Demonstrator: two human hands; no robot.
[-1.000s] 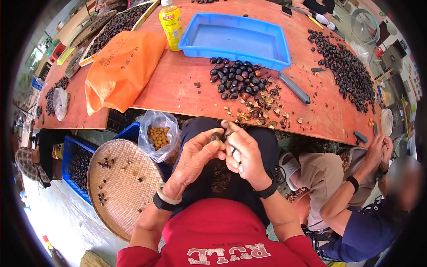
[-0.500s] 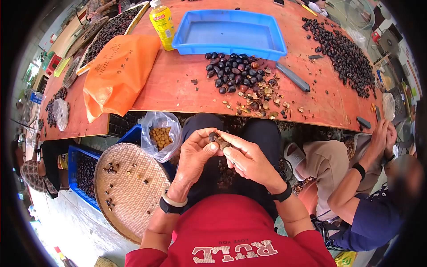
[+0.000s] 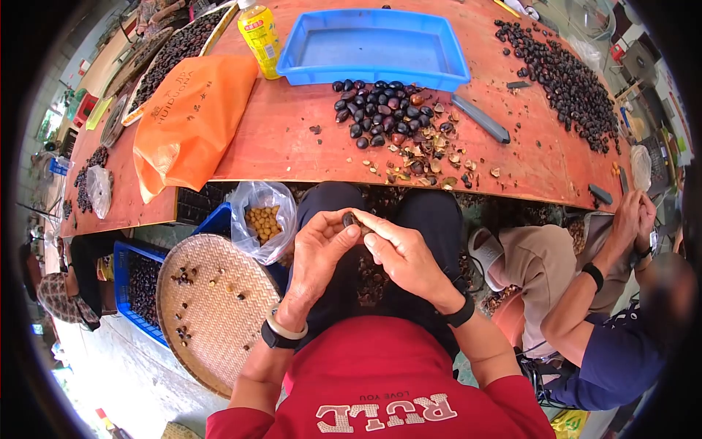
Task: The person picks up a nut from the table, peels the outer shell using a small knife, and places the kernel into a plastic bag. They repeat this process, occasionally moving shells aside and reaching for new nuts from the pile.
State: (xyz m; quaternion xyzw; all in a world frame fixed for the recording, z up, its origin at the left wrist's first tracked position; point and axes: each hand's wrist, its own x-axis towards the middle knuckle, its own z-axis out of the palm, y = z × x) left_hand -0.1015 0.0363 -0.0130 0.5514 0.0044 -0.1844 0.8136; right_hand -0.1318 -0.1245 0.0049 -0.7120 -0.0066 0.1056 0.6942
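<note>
Above my lap, my left hand [image 3: 323,245] pinches a dark nut [image 3: 349,219] between thumb and fingers. My right hand [image 3: 409,256] meets it from the other side, index fingertip against the nut and thumb bent below. The right fingers are closed; whatever lies between them is too small and hidden to name. Glossy dark nuts [image 3: 384,110] lie heaped on the red table, with broken shell pieces [image 3: 428,157] scattered in front. Below and left of my hands, a clear plastic bag [image 3: 281,212] holds peeled yellowish kernels [image 3: 263,223].
A blue tray [image 3: 373,77], yellow drink bottle [image 3: 259,36], orange bag [image 3: 186,124] and grey-handled tool [image 3: 480,118] lie on the table [image 3: 292,157]. A woven round tray [image 3: 219,322] and blue crate [image 3: 139,285] stand left. A co-worker [image 3: 607,351] sits close on my right.
The brownish piece that showed between my right thumb and index finger is now barely visible. My hands stay together over my lap. The whole view has shifted slightly.
</note>
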